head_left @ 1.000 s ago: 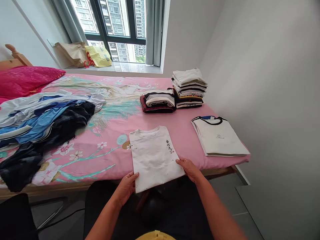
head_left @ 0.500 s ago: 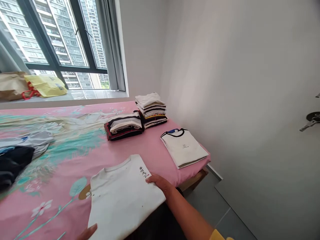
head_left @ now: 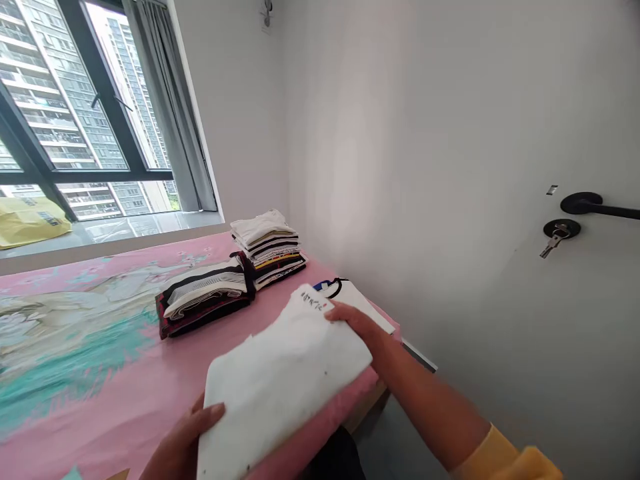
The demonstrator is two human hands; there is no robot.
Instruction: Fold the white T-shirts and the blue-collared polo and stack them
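I hold a folded white T-shirt (head_left: pixel 285 373) with small black lettering just above the pink bed sheet (head_left: pixel 115 393). My left hand (head_left: pixel 183 440) grips its near left corner, thumb on top. My right hand (head_left: pixel 357 323) grips its far right edge beside the lettering. Partly under the shirt and my right hand lies another folded white T-shirt with a black collar (head_left: pixel 345 293), at the bed's right edge.
Two stacks of folded clothes stand further back on the bed: a low dark-and-white stack (head_left: pixel 205 297) and a taller one (head_left: pixel 267 247) near the wall. A window (head_left: pixel 75 120) and a yellow bag (head_left: pixel 30 223) are at the left. A door with a black handle (head_left: pixel 585 203) is at the right.
Both hands have carried the folded white T-shirt to the right, over the black-collared shirt. The view has swung right, so the unfolded clothes pile is out of sight.
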